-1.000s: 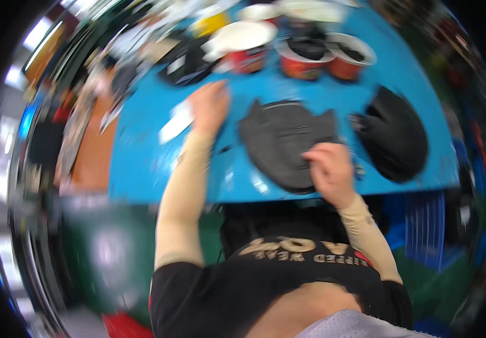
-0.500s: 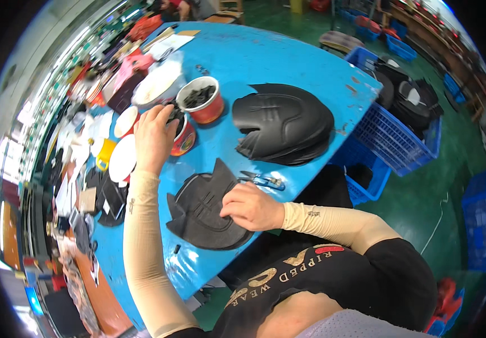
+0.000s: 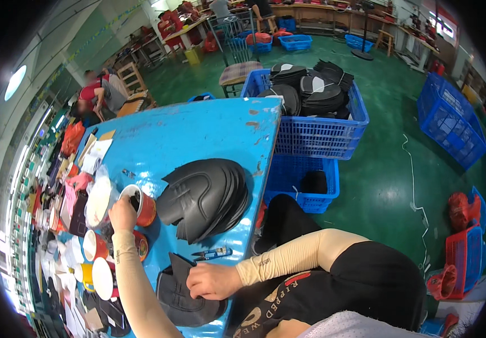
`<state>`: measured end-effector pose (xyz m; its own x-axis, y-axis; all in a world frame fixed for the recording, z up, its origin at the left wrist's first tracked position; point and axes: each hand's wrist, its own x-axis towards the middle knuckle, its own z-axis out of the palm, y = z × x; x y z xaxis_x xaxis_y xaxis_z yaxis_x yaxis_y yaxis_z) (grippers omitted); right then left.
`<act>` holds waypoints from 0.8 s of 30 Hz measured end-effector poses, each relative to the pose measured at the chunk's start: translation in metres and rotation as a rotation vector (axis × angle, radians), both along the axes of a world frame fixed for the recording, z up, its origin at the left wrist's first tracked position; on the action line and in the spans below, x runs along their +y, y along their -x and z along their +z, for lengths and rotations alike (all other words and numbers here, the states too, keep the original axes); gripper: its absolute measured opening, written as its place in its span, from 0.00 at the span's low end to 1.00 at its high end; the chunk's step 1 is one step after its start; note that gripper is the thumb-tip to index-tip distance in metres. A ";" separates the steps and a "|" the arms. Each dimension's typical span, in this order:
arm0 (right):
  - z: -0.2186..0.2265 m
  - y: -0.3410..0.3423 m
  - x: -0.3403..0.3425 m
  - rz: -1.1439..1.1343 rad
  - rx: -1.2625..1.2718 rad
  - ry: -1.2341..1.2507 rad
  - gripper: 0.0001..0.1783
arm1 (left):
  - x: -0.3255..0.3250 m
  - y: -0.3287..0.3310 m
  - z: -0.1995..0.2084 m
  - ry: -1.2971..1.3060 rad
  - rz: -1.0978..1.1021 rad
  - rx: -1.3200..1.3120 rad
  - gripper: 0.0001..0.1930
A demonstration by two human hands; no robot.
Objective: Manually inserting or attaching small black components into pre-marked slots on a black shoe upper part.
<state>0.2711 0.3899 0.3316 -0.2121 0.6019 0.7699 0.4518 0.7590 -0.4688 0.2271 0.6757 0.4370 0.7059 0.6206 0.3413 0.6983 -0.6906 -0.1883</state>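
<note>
My left hand is at the rim of a red-and-white tub with small black pieces in it. Its fingers are bent together, and their tips are partly hidden at the tub's mouth. My right hand rests, fingers curled in a pinch, on a flat black moulded piece with pointed corners. What its fingertips hold, if anything, is hidden. Thread snips with blue handles lie just beyond the right hand. A stack of black moulded pieces stands farther off on the blue table.
A second red tub is below my left wrist. White-topped tubs, a yellow mug and clutter line the left. Right of the table, a blue crate full of black pieces sits on another crate. A person is at the far left.
The view has swung up and right, showing more of the floor. My left hand has moved from the nearer tub to the farther one with black pieces. My right hand stays on the black piece.
</note>
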 end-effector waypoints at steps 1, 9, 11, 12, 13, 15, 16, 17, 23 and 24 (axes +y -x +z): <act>0.000 0.001 0.000 -0.009 -0.003 -0.008 0.06 | 0.008 0.002 -0.005 0.002 -0.001 -0.042 0.11; 0.007 -0.001 -0.001 0.059 0.012 0.019 0.07 | 0.015 -0.002 0.005 0.232 0.226 -0.103 0.10; 0.008 -0.003 -0.005 0.043 0.020 0.043 0.07 | 0.017 -0.013 0.003 0.204 0.269 -0.077 0.11; 0.007 -0.005 -0.004 0.024 0.019 0.035 0.07 | 0.017 -0.015 0.002 0.194 0.258 -0.100 0.11; 0.007 -0.005 -0.004 0.005 0.018 0.028 0.07 | 0.017 -0.015 -0.001 0.184 0.247 -0.122 0.12; 0.009 -0.004 -0.004 0.041 0.001 0.061 0.08 | 0.018 -0.008 -0.005 0.111 0.273 -0.161 0.11; 0.009 -0.003 -0.003 0.043 0.006 0.057 0.08 | 0.018 -0.004 -0.007 0.033 0.278 -0.195 0.10; 0.007 -0.003 -0.002 0.042 0.010 0.061 0.08 | 0.013 -0.002 -0.004 -0.011 0.260 -0.169 0.10; 0.013 -0.006 -0.002 0.020 -0.034 0.084 0.09 | 0.013 0.000 -0.002 -0.001 0.065 -0.290 0.07; 0.014 -0.006 -0.001 0.019 -0.032 0.062 0.10 | 0.010 0.002 -0.002 -0.016 0.086 -0.311 0.07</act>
